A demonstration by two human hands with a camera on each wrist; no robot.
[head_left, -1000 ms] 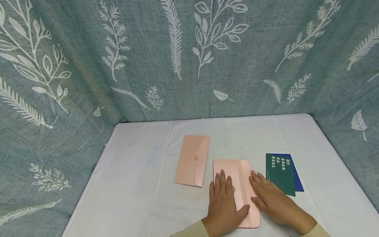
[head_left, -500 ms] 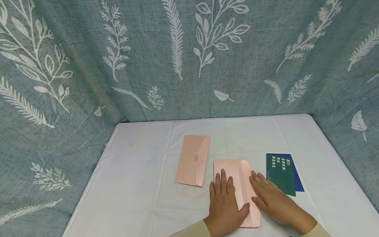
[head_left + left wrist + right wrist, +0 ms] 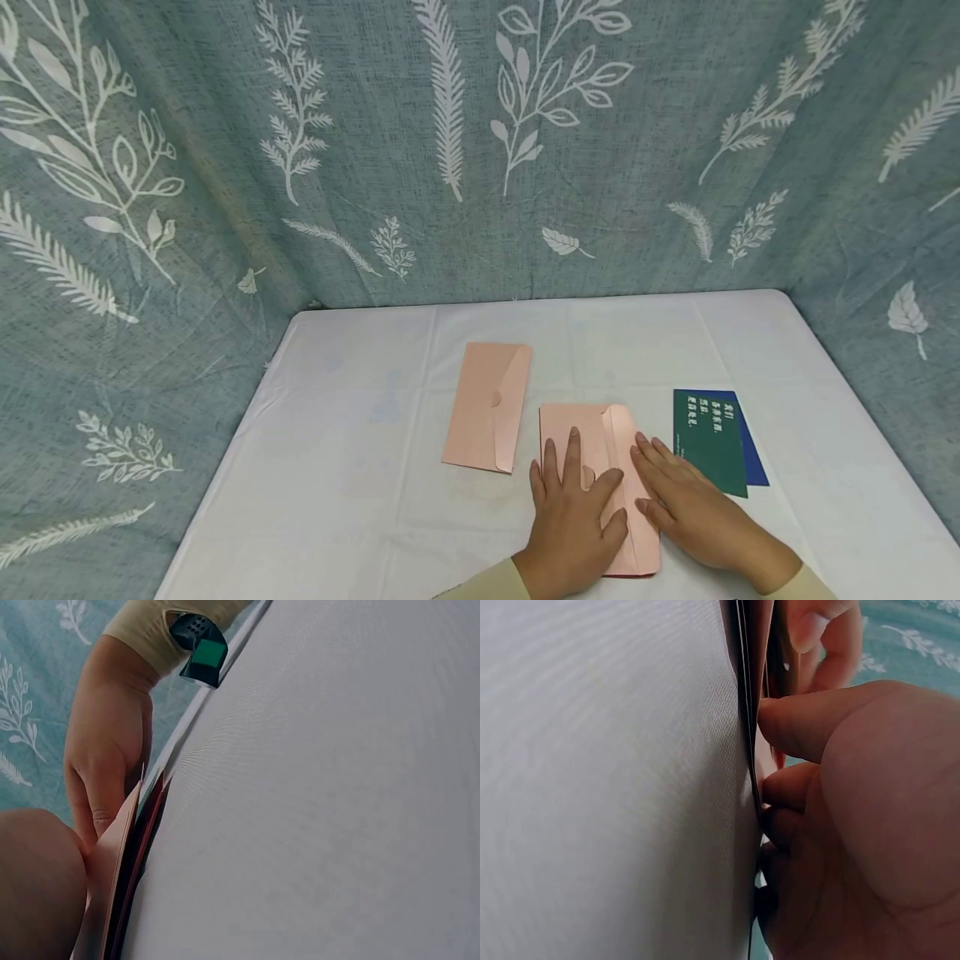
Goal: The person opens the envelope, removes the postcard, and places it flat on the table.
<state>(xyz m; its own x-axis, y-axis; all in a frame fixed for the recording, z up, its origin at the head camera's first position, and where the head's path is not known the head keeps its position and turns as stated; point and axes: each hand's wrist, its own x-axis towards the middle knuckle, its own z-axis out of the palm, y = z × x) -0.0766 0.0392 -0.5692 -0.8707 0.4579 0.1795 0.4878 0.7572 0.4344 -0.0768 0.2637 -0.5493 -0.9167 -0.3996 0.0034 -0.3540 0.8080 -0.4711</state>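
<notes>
A pink envelope lies at the front of the table, a long crease running down its right part. My left hand rests on its left and middle, fingers spread, index finger and thumb reaching toward the crease. My right hand lies along its right edge, straight fingers angled inward and fingertips on the pink paper. At the left wrist, the near side of the envelope shows as several stacked edges that part slightly. In the right wrist view the thumb presses at the envelope's edge.
Another pink envelope lies flat behind and to the left. A green card with white characters overlaps a blue card, right behind my right hand. White cloth covers the table; a leaf-patterned teal curtain encloses it.
My left hand's index finger has moved right, away from the other fingers, toward the crease. The envelope's notch shows a darker gap. The right hand has stayed put.
</notes>
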